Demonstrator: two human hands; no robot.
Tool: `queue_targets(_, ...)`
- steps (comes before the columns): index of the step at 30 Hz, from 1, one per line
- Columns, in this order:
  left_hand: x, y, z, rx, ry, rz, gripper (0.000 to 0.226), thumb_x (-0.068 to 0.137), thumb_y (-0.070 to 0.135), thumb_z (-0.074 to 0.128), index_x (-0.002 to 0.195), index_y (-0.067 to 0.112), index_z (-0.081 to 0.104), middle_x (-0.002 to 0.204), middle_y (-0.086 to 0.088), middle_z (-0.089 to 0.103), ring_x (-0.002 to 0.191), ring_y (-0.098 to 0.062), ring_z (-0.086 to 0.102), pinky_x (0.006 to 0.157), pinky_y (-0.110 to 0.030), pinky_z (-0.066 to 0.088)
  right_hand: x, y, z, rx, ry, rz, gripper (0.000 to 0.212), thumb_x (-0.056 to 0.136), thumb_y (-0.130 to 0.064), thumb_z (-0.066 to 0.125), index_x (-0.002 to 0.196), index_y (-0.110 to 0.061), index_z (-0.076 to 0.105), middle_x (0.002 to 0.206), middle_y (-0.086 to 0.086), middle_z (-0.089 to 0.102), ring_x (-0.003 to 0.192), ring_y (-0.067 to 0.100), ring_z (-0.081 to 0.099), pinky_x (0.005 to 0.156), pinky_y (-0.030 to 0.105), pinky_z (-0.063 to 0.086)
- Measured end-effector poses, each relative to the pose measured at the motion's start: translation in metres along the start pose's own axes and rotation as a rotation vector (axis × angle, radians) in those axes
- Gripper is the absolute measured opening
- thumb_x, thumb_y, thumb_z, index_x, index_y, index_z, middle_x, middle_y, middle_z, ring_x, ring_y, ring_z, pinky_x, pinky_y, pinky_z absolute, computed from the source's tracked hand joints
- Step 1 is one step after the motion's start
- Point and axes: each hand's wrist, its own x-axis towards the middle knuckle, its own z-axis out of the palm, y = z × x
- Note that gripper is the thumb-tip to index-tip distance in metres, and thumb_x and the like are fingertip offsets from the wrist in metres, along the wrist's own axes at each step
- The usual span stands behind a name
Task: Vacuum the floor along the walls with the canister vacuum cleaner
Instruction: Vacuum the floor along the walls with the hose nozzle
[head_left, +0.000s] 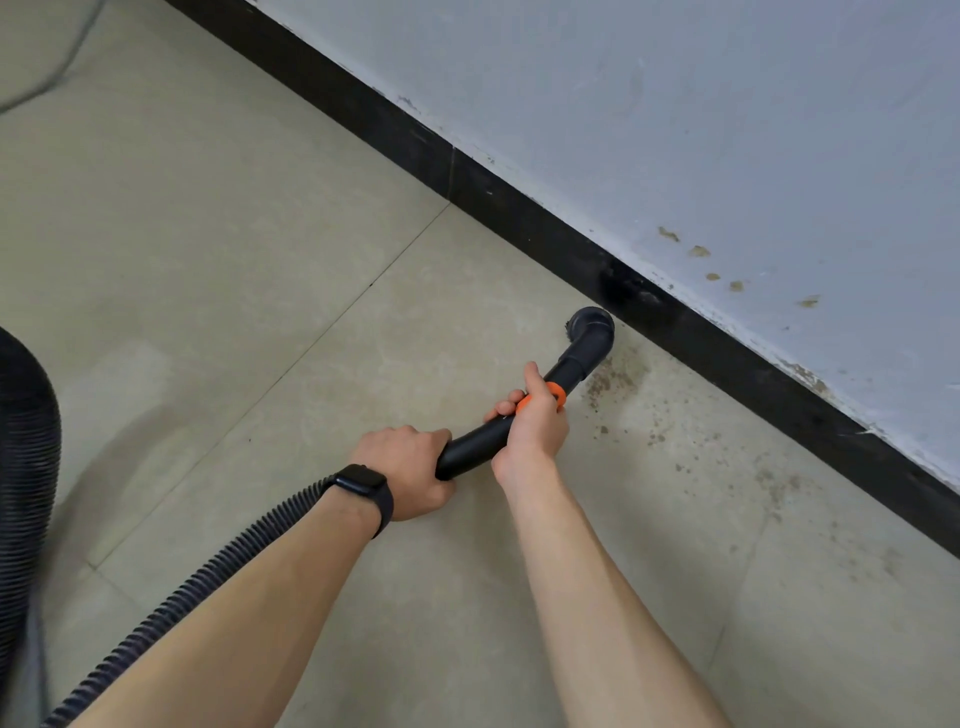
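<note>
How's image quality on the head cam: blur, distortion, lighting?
Head view: soft, even light, no glare; faint shadow under the left hand. Wide-angle stretch bows the baseboard line. Motion blur smears the large hose at the left edge; the nozzle, right hand and dirt patch stay sharp.

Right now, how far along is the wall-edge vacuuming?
Looks done: the floor along the baseboard to the upper left shows no debris. In hand: left hand and right hand grip the wand, nozzle at the baseboard. Left: the dirt patch and specks trailing right along the wall.
</note>
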Motion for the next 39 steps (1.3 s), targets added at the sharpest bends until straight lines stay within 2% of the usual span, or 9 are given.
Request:
queue_targets(6,0.012,0.008,0.0,-0.004,0.077,0.015,0.029,0.083,0.041,0.053,0.106,0.026,0.046,0.092,0.002,0.063,0.079,-0.028,0.061,0.061,-0.03,0.038,0.013,-0.01,0.005,-0.002,0.007,-0.028,0.035,0.095,-0.023,0.072,0.076,-0.018,0.043,0.06,-0.003,0.043,0.043,0.013,0.039,0.047,0.026,0.038)
queue_targets(10,0.013,0.001,0.006,0.011,0.266,0.054,0.034,0.085,0.039,0.055,0.111,0.023,0.042,0.096,0.006,0.06,0.089,-0.025,0.06,0.058,-0.03,0.035,0.017,-0.011,0.015,0.0,0.019,-0.036,0.034,0.096,-0.022,0.071,0.078,-0.017,0.043,0.058,-0.003,0.043,0.043,0.013,0.039,0.047,0.025,0.039)
queue_targets(15,0.013,-0.028,0.015,0.069,0.462,0.117,0.043,0.058,0.027,0.081,0.089,0.017,0.053,0.067,0.002,0.06,0.058,-0.028,0.057,0.047,-0.031,0.039,0.015,-0.003,0.04,-0.025,0.018,-0.042,0.029,0.097,-0.02,0.069,0.081,-0.016,0.044,0.054,-0.004,0.042,0.042,0.013,0.039,0.045,0.025,0.04)
queue_targets(21,0.014,-0.047,-0.002,-0.039,0.35,-0.018,0.026,0.087,0.035,0.055,0.109,0.022,0.047,0.088,0.004,0.061,0.081,-0.026,0.058,0.061,-0.032,0.035,0.016,0.01,0.072,-0.099,0.009,-0.035,0.024,0.095,-0.021,0.072,0.088,-0.013,0.05,0.051,-0.003,0.044,0.039,0.014,0.041,0.045,0.026,0.042)
queue_targets(24,0.011,-0.052,-0.009,-0.111,0.318,-0.071,0.022,0.089,0.035,0.051,0.106,0.024,0.042,0.082,0.006,0.053,0.076,-0.024,0.055,0.061,-0.032,0.043,0.015,0.012,0.083,-0.151,-0.026,-0.036,0.023,0.094,-0.021,0.072,0.09,-0.013,0.051,0.048,-0.003,0.045,0.038,0.015,0.042,0.045,0.025,0.043)
queue_targets(28,0.005,-0.045,-0.012,-0.209,0.244,-0.14,0.02,0.09,0.038,0.05,0.101,0.028,0.037,0.076,0.008,0.049,0.068,-0.023,0.05,0.057,-0.031,0.041,0.011,0.007,0.09,-0.243,-0.123,-0.039,0.027,0.095,-0.022,0.072,0.084,-0.012,0.049,0.045,-0.004,0.046,0.035,0.014,0.042,0.048,0.027,0.043)
queue_targets(33,-0.008,-0.034,-0.006,-0.224,0.198,-0.114,0.021,0.091,0.043,0.048,0.099,0.028,0.036,0.079,0.006,0.055,0.069,-0.024,0.057,0.058,-0.032,0.045,0.003,0.01,0.076,-0.283,-0.118,-0.06,0.026,0.094,-0.027,0.073,0.091,-0.011,0.053,0.047,-0.003,0.049,0.036,0.015,0.045,0.05,0.029,0.046)
queue_targets(36,-0.026,-0.041,0.004,-0.154,0.171,-0.045,0.025,0.092,0.046,0.047,0.105,0.028,0.037,0.083,0.007,0.058,0.073,-0.022,0.061,0.061,-0.032,0.049,-0.011,0.026,0.053,-0.207,-0.105,-0.048,0.03,0.096,-0.025,0.072,0.082,-0.013,0.048,0.049,-0.003,0.047,0.037,0.015,0.042,0.048,0.027,0.043)
queue_targets(39,-0.051,-0.053,0.017,-0.025,0.132,0.046,0.028,0.092,0.047,0.047,0.109,0.028,0.037,0.085,0.008,0.055,0.079,-0.021,0.062,0.059,-0.032,0.043,-0.029,0.051,0.027,-0.126,-0.06,-0.043,0.032,0.096,-0.025,0.073,0.082,-0.013,0.046,0.053,-0.001,0.046,0.04,0.016,0.043,0.048,0.029,0.042)
